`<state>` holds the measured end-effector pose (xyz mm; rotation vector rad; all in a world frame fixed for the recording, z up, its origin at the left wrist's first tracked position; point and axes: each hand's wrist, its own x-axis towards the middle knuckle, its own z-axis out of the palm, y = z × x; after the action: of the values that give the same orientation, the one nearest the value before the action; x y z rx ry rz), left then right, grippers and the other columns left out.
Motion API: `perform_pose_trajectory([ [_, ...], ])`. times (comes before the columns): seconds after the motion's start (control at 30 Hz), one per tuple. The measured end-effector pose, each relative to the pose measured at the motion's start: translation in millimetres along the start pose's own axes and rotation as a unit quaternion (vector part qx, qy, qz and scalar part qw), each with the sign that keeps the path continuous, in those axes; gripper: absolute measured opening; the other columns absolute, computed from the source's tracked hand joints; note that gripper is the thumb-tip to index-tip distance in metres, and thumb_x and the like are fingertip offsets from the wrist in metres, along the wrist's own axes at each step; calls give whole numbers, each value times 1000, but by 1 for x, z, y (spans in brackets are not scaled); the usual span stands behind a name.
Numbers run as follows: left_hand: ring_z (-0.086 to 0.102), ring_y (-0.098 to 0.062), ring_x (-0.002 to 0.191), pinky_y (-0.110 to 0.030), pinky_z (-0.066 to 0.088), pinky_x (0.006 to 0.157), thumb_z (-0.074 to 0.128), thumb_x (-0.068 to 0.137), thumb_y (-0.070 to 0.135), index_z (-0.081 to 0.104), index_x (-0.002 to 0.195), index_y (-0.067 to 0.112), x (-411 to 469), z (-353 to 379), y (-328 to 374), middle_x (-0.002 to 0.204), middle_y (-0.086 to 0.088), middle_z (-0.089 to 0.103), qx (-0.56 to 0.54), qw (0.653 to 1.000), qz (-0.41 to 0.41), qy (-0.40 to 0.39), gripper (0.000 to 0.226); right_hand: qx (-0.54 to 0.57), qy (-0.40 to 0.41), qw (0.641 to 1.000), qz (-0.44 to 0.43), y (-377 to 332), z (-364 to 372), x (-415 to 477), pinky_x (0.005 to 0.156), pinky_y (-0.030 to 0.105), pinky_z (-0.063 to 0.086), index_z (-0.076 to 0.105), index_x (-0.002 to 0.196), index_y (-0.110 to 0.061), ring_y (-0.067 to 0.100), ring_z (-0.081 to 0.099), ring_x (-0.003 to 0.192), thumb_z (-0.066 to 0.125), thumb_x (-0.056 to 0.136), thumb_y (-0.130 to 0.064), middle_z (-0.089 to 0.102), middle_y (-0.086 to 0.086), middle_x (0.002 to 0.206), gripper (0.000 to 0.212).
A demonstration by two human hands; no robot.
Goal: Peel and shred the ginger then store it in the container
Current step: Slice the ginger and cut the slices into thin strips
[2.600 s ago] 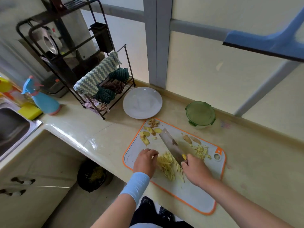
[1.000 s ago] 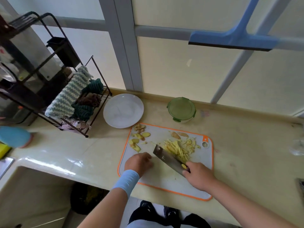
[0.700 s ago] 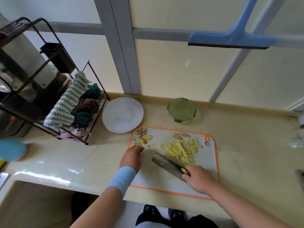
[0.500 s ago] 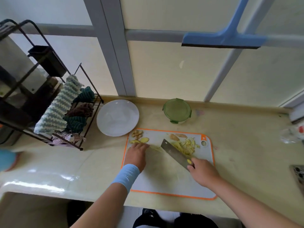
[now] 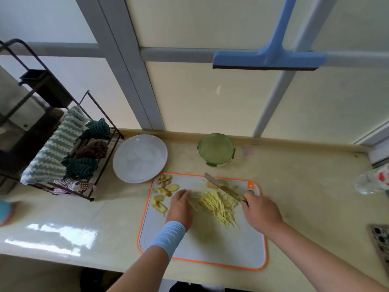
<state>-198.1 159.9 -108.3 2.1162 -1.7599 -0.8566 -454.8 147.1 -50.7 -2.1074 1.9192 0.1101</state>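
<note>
A pile of yellow ginger shreds [image 5: 219, 205] lies in the middle of the white, orange-rimmed cutting board [image 5: 206, 247]. My right hand [image 5: 261, 213] grips the handle of a cleaver [image 5: 223, 188], whose blade lies along the far side of the shreds. My left hand [image 5: 181, 206] rests on the board at the left edge of the pile, fingers curled down; what its fingertips touch is hidden. Ginger slices and peel [image 5: 163, 190] sit at the board's far left corner. The round container [image 5: 216, 149] with its green lid on stands behind the board.
A white plate [image 5: 140, 158] lies to the left of the container. A black wire rack [image 5: 63, 152] with cloths stands at the far left. A clear bottle [image 5: 372, 182] lies at the right edge, and a blue squeegee [image 5: 267, 60] hangs on the window.
The cleaver has swung from the near side of the shreds to their far side. My left hand has moved right, up against the pile. The shreds now lie spread toward the board's middle.
</note>
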Motion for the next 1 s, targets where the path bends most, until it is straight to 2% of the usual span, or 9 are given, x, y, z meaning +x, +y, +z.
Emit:
perform_pose_trajectory([
  [0.07,37,-18,138,-20,22,113,51,93,7,44,146,19,-6,9,14,151,-2,38,-15,1000,-14,-24,55,-22,-13,999,-36,8,1,2,61,35,40,54,107,-20,33,67,89,44,99,-36,68,7,98,20],
  [0.17,45,-17,135,-22,30,114,51,94,8,46,145,20,-20,23,38,146,1,48,-104,993,-2,-61,53,-6,-41,998,-53,21,3,2,65,35,47,53,104,-24,31,66,88,44,98,-39,69,5,96,19],
  [0.27,56,-14,122,-9,33,97,50,94,3,61,133,19,-22,20,45,132,4,61,-152,987,-49,23,43,42,-7,998,-38,26,-1,3,62,38,45,52,97,-20,35,65,86,46,96,-37,69,8,91,17],
  [0.33,61,-15,113,-13,37,92,48,94,-1,67,124,21,-20,9,40,121,3,66,-156,978,-101,96,41,86,-7,996,-36,20,-3,1,61,38,43,51,93,-18,38,63,87,48,96,-35,67,12,92,17],
  [0.43,64,-16,102,-20,40,89,44,94,-4,68,118,19,-19,-12,25,114,-2,68,-189,954,-174,156,41,103,-70,990,-71,-3,7,-10,68,38,44,48,90,-21,36,62,95,45,97,-37,66,13,98,17],
  [0.53,59,-13,94,-20,39,89,44,93,-7,68,117,14,-23,-25,13,115,-4,66,-159,957,-161,183,40,99,-130,980,-114,-32,25,-26,74,36,44,53,101,-17,36,61,100,43,99,-35,65,13,107,22],
  [0.63,58,-10,96,-18,38,90,46,94,-5,67,118,15,-27,-25,8,118,-2,64,-141,968,-127,167,38,101,-138,981,-92,-43,38,-34,75,35,46,55,107,-15,34,61,100,41,100,-34,65,14,108,24],
  [0.83,58,-16,114,-24,41,99,43,95,-2,61,128,17,-30,-16,6,130,1,58,-90,990,-76,73,42,101,-69,992,10,-17,30,-30,73,36,48,53,103,-18,33,64,98,41,100,-34,67,12,102,20],
  [1.0,57,-17,115,-26,43,102,44,95,-1,60,129,17,-33,-13,9,130,0,58,-83,994,-49,57,42,74,-70,994,-36,-19,30,-33,64,36,38,49,95,-19,34,63,94,41,100,-34,67,12,99,17],
])
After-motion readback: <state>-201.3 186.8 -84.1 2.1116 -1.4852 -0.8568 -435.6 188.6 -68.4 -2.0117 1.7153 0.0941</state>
